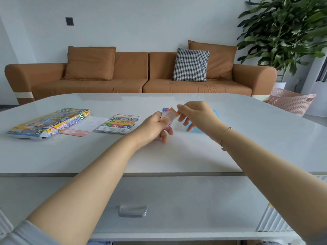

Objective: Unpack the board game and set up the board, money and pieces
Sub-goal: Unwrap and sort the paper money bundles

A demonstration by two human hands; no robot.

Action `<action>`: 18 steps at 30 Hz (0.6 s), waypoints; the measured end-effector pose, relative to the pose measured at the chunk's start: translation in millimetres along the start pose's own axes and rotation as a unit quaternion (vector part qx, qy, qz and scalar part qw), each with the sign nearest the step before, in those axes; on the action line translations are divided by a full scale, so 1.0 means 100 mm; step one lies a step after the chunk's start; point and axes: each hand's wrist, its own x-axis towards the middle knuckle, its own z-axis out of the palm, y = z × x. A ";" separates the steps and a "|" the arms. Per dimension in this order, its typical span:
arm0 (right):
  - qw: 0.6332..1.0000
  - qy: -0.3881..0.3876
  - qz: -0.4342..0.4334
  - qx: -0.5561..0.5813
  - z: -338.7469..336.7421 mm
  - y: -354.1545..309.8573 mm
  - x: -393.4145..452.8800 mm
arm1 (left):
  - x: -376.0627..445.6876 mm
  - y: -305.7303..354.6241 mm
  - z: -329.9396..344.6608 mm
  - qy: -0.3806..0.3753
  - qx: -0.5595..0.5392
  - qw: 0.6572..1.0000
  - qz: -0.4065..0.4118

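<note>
At table centre, the left hand (pixel 155 125) grips a stack of cards (pixel 169 116); the right hand (pixel 198 114), at its three o'clock, pinches the top card's corner. The game box (pixel 47 123) lies at nine o'clock, contents hidden.

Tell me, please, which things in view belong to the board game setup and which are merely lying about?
Belong: game box; pink sheet; folded board; small stack of cards gripped by left hand, right hand pinching its top; blue paper.

Lying about: sofa; checked cushion; plant; pink basket.
</note>
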 end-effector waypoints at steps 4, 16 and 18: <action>0.999 0.014 -0.044 -0.018 0.05 0.05 0.07 | -0.04 0.02 0.00 -0.005 -0.020 1.000 0.005; 0.994 0.026 -0.109 0.015 0.12 0.12 0.10 | -0.04 0.04 -0.03 -0.039 -0.206 0.976 -0.063; 0.995 0.021 -0.097 0.023 0.11 0.14 0.11 | -0.04 0.02 -0.01 -0.029 -0.173 0.983 -0.052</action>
